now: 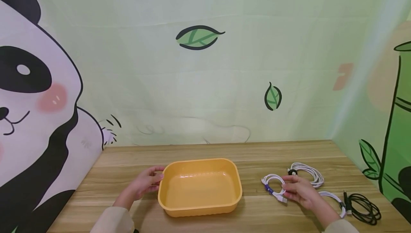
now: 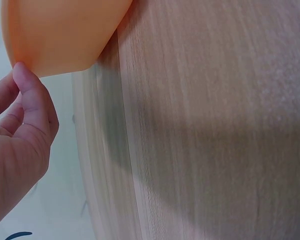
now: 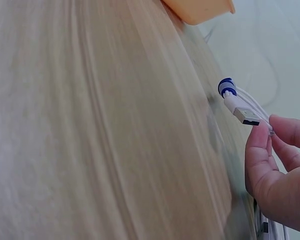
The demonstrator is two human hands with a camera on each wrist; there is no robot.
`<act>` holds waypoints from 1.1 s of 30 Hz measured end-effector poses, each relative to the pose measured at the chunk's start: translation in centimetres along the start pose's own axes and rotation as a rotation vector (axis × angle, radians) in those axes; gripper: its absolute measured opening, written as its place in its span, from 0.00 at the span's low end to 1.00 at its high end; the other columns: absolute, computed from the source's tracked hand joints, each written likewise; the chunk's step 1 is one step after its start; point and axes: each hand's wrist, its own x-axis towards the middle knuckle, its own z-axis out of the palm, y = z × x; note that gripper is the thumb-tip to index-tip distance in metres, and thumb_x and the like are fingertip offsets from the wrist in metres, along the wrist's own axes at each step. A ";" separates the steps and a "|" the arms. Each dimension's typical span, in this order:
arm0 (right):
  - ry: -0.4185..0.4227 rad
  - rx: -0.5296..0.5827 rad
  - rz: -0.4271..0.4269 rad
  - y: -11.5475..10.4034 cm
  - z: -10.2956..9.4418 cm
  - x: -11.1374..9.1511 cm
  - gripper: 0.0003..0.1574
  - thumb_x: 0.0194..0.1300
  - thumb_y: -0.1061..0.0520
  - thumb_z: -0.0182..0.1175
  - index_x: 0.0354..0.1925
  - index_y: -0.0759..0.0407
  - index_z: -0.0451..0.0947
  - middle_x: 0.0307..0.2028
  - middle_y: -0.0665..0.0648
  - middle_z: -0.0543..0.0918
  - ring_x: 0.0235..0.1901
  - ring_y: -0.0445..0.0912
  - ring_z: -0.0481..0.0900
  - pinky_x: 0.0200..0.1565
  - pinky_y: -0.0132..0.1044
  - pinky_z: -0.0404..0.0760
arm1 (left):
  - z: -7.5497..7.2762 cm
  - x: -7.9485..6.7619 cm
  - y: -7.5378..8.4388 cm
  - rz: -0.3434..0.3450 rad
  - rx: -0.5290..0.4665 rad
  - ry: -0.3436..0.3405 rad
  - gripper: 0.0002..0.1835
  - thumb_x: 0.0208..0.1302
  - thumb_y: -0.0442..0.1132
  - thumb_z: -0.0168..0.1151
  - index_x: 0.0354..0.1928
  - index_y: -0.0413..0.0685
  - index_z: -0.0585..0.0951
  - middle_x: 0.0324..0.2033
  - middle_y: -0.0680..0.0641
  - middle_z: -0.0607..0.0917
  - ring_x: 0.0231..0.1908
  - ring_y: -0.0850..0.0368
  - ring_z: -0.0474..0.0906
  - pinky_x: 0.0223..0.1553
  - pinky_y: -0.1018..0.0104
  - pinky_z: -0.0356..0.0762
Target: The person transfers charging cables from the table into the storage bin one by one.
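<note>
Okay, left hand pinches the left rim of the yellow plastic tray, which sits mid-desk, set in from the far edge. Right hand grasps a coiled white USB cable with a blue tie, between tray and desk's right edge. Just beyond that hand: white cable with black tie. Toward the right edge: another white coil, partly hidden by the wrist, black cable coil just beside it.

There are one yellow bin, three white cables and one black cable.
</note>
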 end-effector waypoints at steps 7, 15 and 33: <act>0.031 -0.006 -0.006 -0.2 0.5 0.0 0.14 0.54 0.69 0.56 0.35 0.51 0.74 0.26 0.50 0.76 0.25 0.39 0.76 0.32 0.28 0.78 | -0.1 0.0 -0.1 -0.005 -0.001 0.005 0.25 0.63 0.40 0.51 0.59 0.37 0.62 0.39 0.45 0.74 0.32 0.59 0.72 0.33 0.69 0.76; 0.056 -0.016 -0.016 -0.5 1.2 0.0 0.14 0.54 0.70 0.55 0.36 0.55 0.75 0.27 0.51 0.77 0.25 0.39 0.77 0.31 0.28 0.78 | -0.1 0.0 0.0 -0.001 -0.004 -0.002 0.25 0.63 0.40 0.51 0.59 0.37 0.62 0.38 0.45 0.73 0.32 0.59 0.73 0.33 0.70 0.76; -0.018 -0.104 -0.046 -1.4 2.6 0.0 0.17 0.54 0.70 0.55 0.45 0.65 0.72 0.28 0.51 0.76 0.23 0.38 0.77 0.29 0.26 0.78 | -0.1 0.1 0.0 -0.012 -0.008 0.005 0.25 0.63 0.40 0.51 0.59 0.38 0.62 0.39 0.44 0.74 0.32 0.59 0.73 0.33 0.70 0.76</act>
